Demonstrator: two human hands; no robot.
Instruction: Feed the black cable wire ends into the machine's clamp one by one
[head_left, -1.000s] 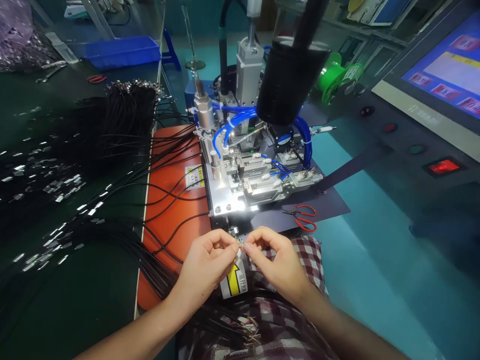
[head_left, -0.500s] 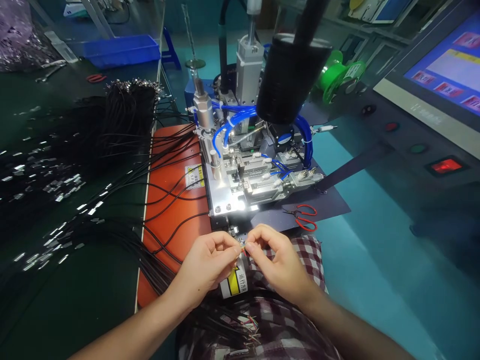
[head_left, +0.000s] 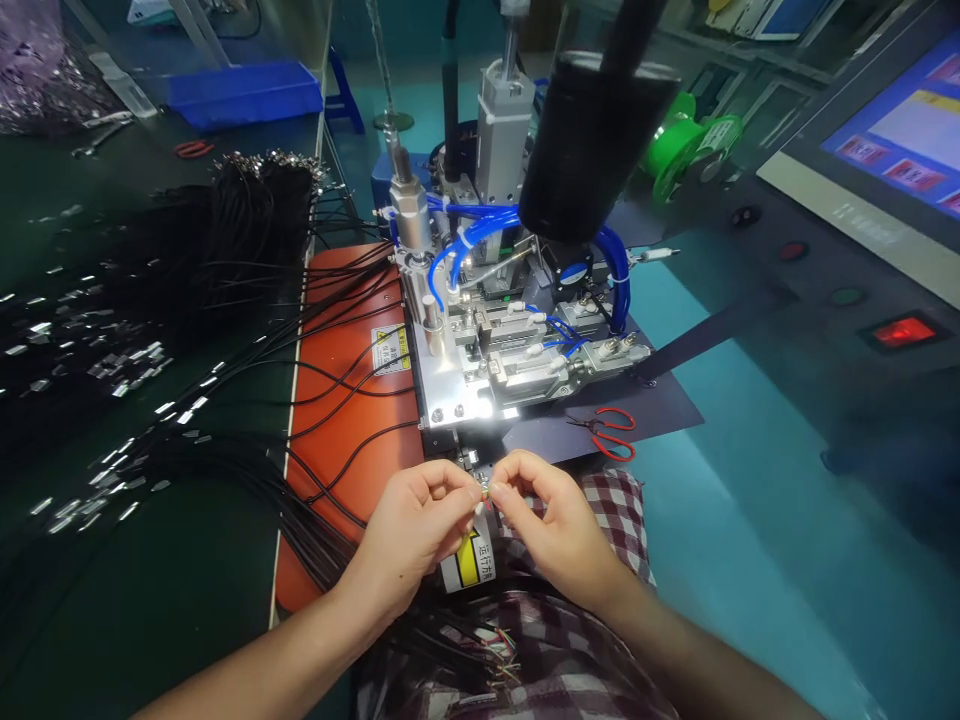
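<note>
In front of the machine's near edge, my left hand (head_left: 418,525) and my right hand (head_left: 553,525) meet fingertip to fingertip. Both are closed in a pinch on thin coloured wires (head_left: 487,492), of which only small yellow and red bits show between the fingers. Directly below is a white-and-yellow label (head_left: 469,565) with black characters. On my lap lies a bundle of black cables (head_left: 431,640), their stripped ends showing several coloured wires (head_left: 501,645). The metal machine (head_left: 517,370) with blue air hoses stands just beyond my hands.
Red-handled scissors (head_left: 613,435) lie on the dark plate right of the machine. Black cables (head_left: 315,540) cross the orange surface (head_left: 337,345) at left. A black lamp-like cylinder (head_left: 592,150) hangs over the machine. A control screen (head_left: 900,140) stands at right, a blue tray (head_left: 244,95) at back left.
The camera view has shifted slightly, so the machine and screen sit a little to the right. Both hands keep their pinch, with only tiny movement at the fingertips.
</note>
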